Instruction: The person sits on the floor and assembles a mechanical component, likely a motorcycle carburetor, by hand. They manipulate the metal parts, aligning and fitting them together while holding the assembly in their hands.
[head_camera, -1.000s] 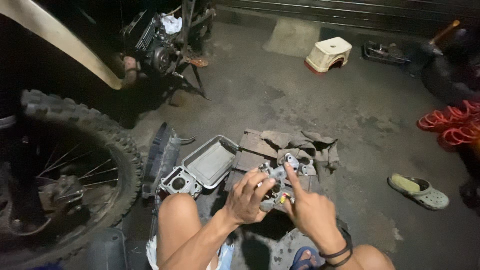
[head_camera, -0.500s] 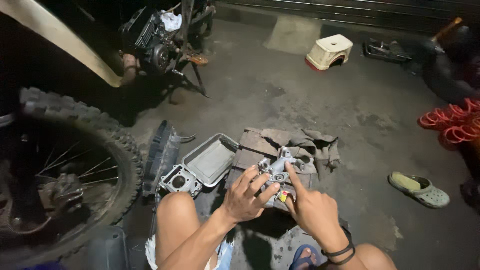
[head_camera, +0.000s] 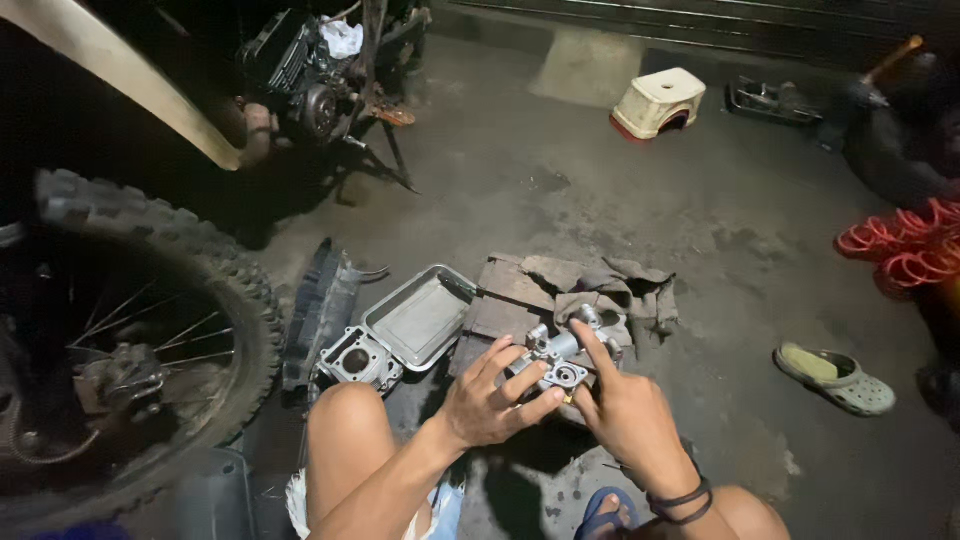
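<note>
I hold a small grey metal engine part (head_camera: 556, 361), a carburettor-like casting, over the floor between my knees. My left hand (head_camera: 487, 399) grips its near left side with fingers wrapped under it. My right hand (head_camera: 624, 404) holds its right side, with the index finger stretched up along the part. A dark band sits on my right wrist. Just beyond the part lies a pile of dirty grey rags (head_camera: 585, 286) on the concrete.
A metal tray (head_camera: 418, 315) and an engine cylinder block (head_camera: 354, 359) lie to the left of the rags. A knobbly motorcycle wheel (head_camera: 130, 330) stands at far left, an engine (head_camera: 305, 80) behind. A small plastic stool (head_camera: 658, 102), a clog (head_camera: 833, 364) and red coils (head_camera: 900, 250) sit around.
My hands and the metal part have shifted only slightly; my right index finger stays raised along the part. The camera view has barely moved.
</note>
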